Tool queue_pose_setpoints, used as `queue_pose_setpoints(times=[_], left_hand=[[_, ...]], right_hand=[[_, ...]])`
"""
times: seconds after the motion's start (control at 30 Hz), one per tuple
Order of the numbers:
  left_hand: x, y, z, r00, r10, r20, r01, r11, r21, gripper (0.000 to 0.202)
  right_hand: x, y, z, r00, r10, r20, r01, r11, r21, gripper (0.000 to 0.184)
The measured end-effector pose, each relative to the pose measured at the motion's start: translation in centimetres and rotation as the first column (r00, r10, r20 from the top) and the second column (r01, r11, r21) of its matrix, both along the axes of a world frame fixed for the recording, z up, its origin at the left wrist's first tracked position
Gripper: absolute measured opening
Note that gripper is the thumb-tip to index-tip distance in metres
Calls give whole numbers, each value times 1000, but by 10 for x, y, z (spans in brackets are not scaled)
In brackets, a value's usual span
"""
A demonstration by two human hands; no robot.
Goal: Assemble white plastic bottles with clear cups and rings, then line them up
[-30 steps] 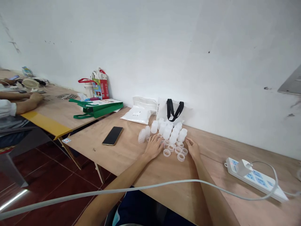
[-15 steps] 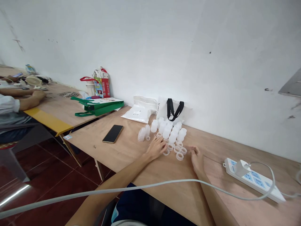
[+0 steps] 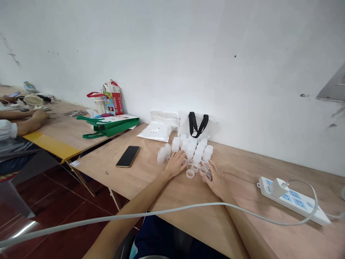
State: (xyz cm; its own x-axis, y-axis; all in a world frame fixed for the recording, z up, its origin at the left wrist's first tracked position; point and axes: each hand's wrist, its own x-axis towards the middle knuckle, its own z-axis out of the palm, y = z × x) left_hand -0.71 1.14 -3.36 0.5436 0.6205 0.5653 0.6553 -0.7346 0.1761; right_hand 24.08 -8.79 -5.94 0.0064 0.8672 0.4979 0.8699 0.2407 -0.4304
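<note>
Table: plywood table (image 3: 242, 187), with white power strip (image 3: 292, 199) placed well right of the black smartphone (image 3: 128, 156).
Items: translucent plastic bottles (image 3: 192, 149) and rings (image 3: 194, 167), grouped just right of the smartphone.
Grip: left hand (image 3: 175, 164) open, fingertips at the bottles; right hand (image 3: 217, 180) open, spread over the rings; nothing clearly held.
Risk: bottles toppled or rings scattered by a hasty sweep of either hand.
Change: right hand shifted inward, over the rings.

The single head-worn camera looks from just above the person's own forearms, forward and down across a wooden table (image 3: 242, 169) toward a white wall (image 3: 161, 54). The left hand (image 3: 175, 163) and right hand (image 3: 217, 178) sit close, low and central in the wide frame. The table's back edge slopes downward to the right, and a second table (image 3: 67, 126) appears farther off at the left.
</note>
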Motion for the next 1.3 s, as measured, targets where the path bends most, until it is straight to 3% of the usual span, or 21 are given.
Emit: queue_pose_setpoints(times=[0.13,0.4,0.53,0.77,1.3], left_hand=[[-5,-2,-2,1000,-20,20,21,997,-68,26],[-13,-3,0,997,-68,-29,63,986,-153,32],[-11,-3,-1,999,-48,3,48,982,-182,28],[-11,-3,-2,997,-55,53,63,983,-170,22],[-10,3,-7,999,-50,-16,48,993,-112,27]], right_hand=[[-2,-1,-9,994,23,103,-17,999,-52,60],[7,6,-15,993,60,105,-53,996,-76,52],[-2,-3,-2,978,89,187,-78,995,-66,50],[-29,-18,25,877,331,349,-296,943,-153,45],[-22,-8,13,945,173,277,-180,984,-2,38]])
